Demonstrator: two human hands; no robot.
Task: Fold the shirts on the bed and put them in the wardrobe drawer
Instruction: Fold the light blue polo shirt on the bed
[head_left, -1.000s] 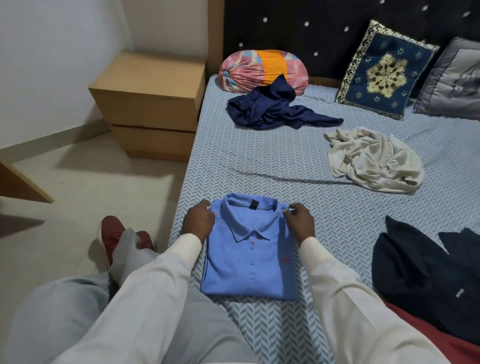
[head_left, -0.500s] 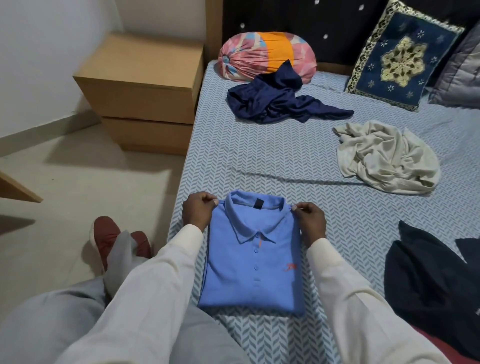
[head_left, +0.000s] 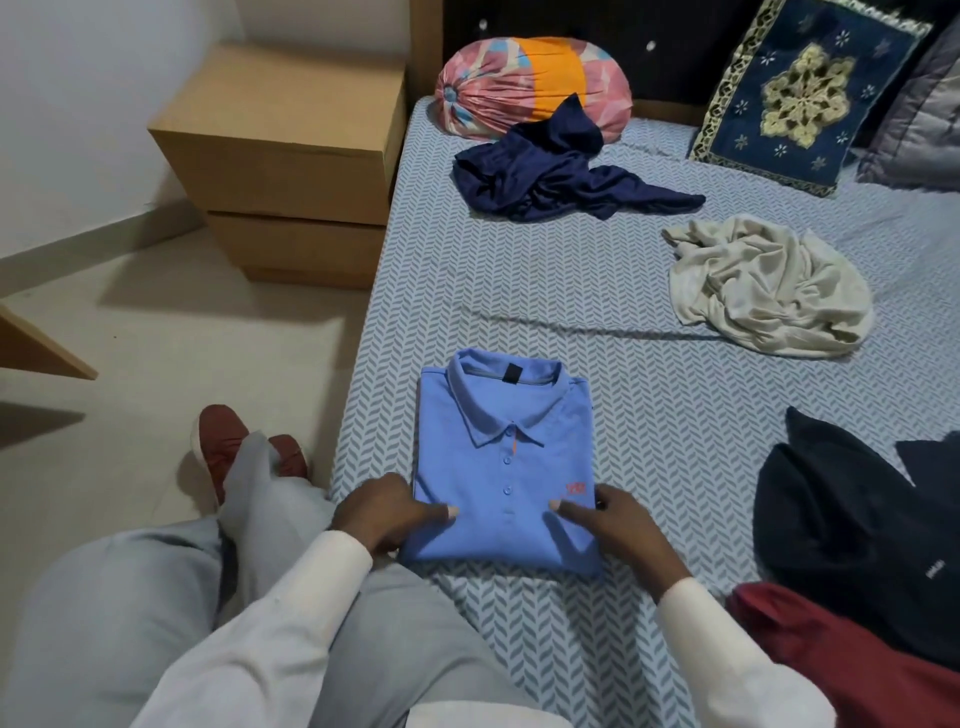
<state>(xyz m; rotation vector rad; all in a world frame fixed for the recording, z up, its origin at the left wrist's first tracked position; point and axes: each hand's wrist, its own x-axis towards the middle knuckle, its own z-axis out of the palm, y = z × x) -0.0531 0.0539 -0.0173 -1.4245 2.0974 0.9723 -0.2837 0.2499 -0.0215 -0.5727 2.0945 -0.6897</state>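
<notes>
in the head view, the folded light-blue cotton polo shirt (head_left: 501, 467) lay near the front edge of the herringbone-sheeted bed (head_left: 519, 291). the left hand (head_left: 387, 512) and right hand (head_left: 608, 525) pinched its lower sides, thumbs on top. lifting it level, evenly supported, would likely keep the folds. the fingers beneath were hidden; no wardrobe showed.
</notes>
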